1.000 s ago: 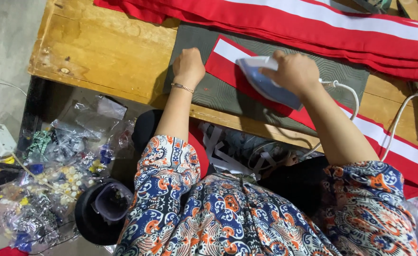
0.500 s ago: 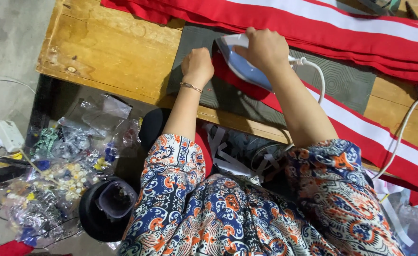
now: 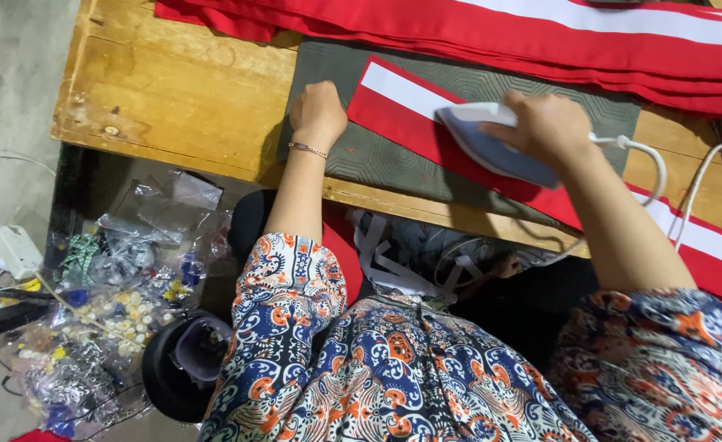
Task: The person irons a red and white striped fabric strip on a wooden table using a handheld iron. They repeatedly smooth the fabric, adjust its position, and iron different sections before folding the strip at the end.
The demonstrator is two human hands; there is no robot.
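Desk (image 3: 172, 90): wooden, carrying grey mat (image 3: 361, 160).
Cloth (image 3: 410, 115): red with white stripe, flat on mat.
Iron (image 3: 492, 143): on cloth, under right hand (image 3: 545, 127), fingers wrapped on handle.
Left hand (image 3: 318, 110): curled loosely, pressing mat beside cloth edge.

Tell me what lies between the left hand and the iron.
In the head view, the red-and-white fabric strip on the grey mat lies between left hand and iron.

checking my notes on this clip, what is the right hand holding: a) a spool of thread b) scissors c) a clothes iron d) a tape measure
c: the right hand grips the handle of a blue and white clothes iron resting on the red and white fabric strip, while the left hand presses near the strip's end.
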